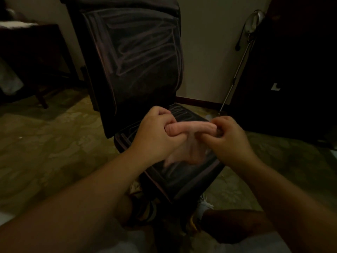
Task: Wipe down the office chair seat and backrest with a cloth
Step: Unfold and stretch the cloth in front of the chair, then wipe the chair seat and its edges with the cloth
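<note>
- Dim room, view looking down over both forearms toward a dark office chair.
- Cloth (pixel 189 141): pale pink, held in the air above the seat (pixel 184 172). Its top edge is rolled or folded into a tight band stretched between the two hands; the rest hangs loose and blurred below.
- Left hand (pixel 156 132): fingers curled, thumb and forefinger pinching the left end of the rolled edge.
- Right hand (pixel 229 136): fingers curled over the right end of the cloth, gripping it; the fingertips are hidden behind the fabric.
- Backrest (pixel 135 57): upright behind the hands, dark, with lighter streaks criss-crossing its centre panel.
- Seat shows similar faint streaks near its rear edge, just beyond the left hand. Neither hand touches seat or backrest.
- Floor (pixel 54 139): mottled greenish, surrounds the chair.
- Dark wooden furniture (pixel 31 57) at far left; tall dark cabinet (pixel 291 70) at right.
- A thin metal pole (pixel 237 75) leans against the wall between chair and cabinet, a rounded metal piece at its top.
- The person's knees and shoes show below the seat's front edge, detail lost in shadow.
</note>
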